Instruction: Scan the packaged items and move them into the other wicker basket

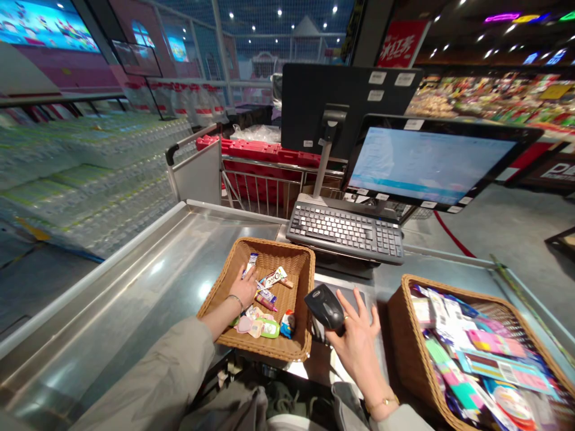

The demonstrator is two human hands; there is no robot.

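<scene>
My left hand reaches into a wicker basket on the steel checkout counter and closes on a small white packet among several snack items. My right hand holds a black barcode scanner by its handle, fingers partly spread, between the two baskets. A second wicker basket at the right is heaped with several colourful packets.
A keyboard and a tilted till screen stand behind the baskets, with a second monitor's back further off. The steel counter stretches left. A shopping cart and stacked bottled water lie beyond.
</scene>
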